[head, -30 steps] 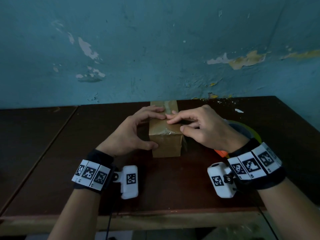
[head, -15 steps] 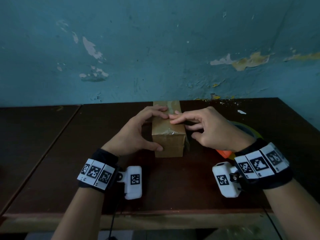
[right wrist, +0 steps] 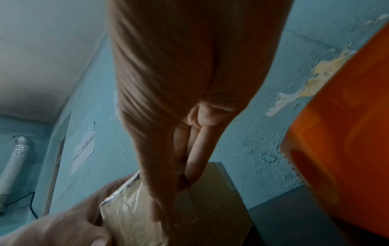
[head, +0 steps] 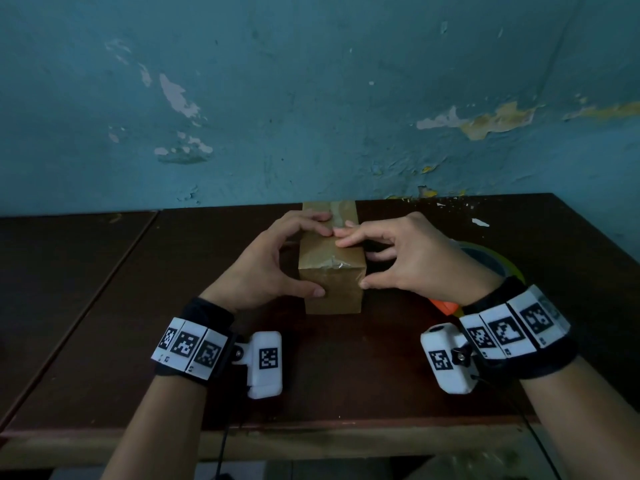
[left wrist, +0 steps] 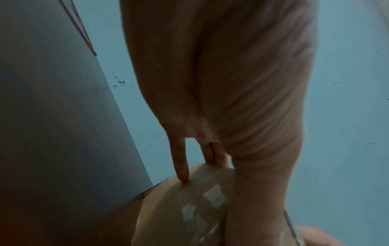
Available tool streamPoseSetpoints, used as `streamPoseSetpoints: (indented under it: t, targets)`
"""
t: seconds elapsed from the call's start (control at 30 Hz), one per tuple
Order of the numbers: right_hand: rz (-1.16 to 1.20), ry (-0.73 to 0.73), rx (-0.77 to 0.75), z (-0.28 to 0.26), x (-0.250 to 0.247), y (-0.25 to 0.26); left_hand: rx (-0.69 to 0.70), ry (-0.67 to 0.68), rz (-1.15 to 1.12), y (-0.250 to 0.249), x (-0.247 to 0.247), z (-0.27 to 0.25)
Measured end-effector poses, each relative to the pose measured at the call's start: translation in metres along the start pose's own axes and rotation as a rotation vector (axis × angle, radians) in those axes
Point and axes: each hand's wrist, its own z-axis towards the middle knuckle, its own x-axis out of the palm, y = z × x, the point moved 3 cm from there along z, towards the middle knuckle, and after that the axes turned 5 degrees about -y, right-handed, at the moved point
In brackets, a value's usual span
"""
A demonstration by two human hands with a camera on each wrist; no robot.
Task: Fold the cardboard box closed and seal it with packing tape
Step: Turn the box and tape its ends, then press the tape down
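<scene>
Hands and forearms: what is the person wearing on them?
Both hands, left and right, are bare, with no sleeves. Each wrist has a black band carrying white square-code tags and a white camera block with its own tag; thin black cables hang down.

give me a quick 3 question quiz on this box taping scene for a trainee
1. True or false: clear tape already runs along the top of the cardboard box.
2. Where do the fingers of the left hand rest?
A. on top of the box
B. flat on the table
C. on the tape roll
3. Fill in: the tape roll lies behind the person's ____ hand.

Key
1. True; shiny tape also wraps over the near top edge.
2. A; the thumb presses the box's near face. The right hand mirrors it.
3. right; an orange part, perhaps a dispenser, shows beside that wrist.
</scene>
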Motion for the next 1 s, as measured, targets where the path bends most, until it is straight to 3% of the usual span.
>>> streamPoseSetpoints:
  t: [0.2,0.67,1.0]
  targets:
    - [-0.099,-0.030,-0.037,0.000,0.003,0.007,0.004,-0.003,-0.004,0.001,0.001,0.000]
    - [-0.636,-0.053,-0.035,0.005,0.014,0.020,0.002,-0.008,0.010,0.004,0.002,0.001]
    - [-0.434,-0.103,-0.063,0.006,0.011,0.011,-0.001,-0.003,0.019,0.005,0.001,0.001]
